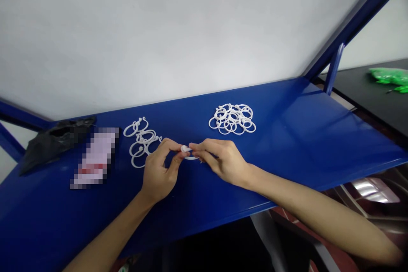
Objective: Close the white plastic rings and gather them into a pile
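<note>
A white plastic ring, like a shower curtain ring, is held in front of me between both hands. My left hand pinches a small white end of it between thumb and forefinger. Close by, the fingertips of my right hand are closed on the ring's other side, covering part of it. Beside my left hand lies a loose group of white rings, some with their ends apart. Farther back to the right is a heap of similar white rings, overlapping one another.
All this rests on a blue metal shelf against a pale wall. A black plastic bag and a blurred-out flat item lie at the left. Blue uprights stand at the shelf's ends. A green packet sits on a dark table at right.
</note>
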Demonstrator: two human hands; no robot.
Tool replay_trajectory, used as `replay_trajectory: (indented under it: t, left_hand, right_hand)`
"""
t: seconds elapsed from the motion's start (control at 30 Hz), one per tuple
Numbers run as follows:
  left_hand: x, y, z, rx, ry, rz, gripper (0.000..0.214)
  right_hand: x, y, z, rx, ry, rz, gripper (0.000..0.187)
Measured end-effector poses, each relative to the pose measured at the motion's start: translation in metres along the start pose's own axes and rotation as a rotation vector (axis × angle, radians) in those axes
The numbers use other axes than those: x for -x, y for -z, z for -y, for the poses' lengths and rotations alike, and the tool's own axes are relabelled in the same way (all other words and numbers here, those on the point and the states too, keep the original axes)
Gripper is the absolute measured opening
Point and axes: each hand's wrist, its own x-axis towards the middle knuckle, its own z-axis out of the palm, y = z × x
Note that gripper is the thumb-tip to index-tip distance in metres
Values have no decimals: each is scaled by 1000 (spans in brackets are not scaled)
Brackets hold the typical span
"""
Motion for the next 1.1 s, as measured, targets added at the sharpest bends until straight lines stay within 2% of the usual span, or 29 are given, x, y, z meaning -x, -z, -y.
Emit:
replay_trajectory:
  t: [0.1,0.33,0.5,0.63,0.8,0.87,0.93,1.1]
  left_hand:
    - [-1,-2,-1,-6,-53,-5,12]
    - [-2,-1,-1,-58,-136,96,18]
    - [-9,4,3,-158,-159,72,15]
    - [-17,15,24,-377,-132,81,29]
    - [-24,32,56,-725,108,19,50]
    - [-26,35,62,-763,183,52,49]
    - [-28,35,65,-748,223,102,45]
    - [-29,32,67,-731,220,140,34]
  right_hand:
    - [-1,1,0,17,11,1,23]
    - [3,0,-7,126,98,129,28]
    - [-7,4,-2,86,24,57,22]
    - [-20,34,-5,321,-87,1,19]
    - [-37,96,-50,659,-249,-143,15]
    - [-41,117,-73,701,-281,-118,12]
    - [-45,131,-92,652,-315,-53,12]
    - [-47,145,-115,525,-368,117,15]
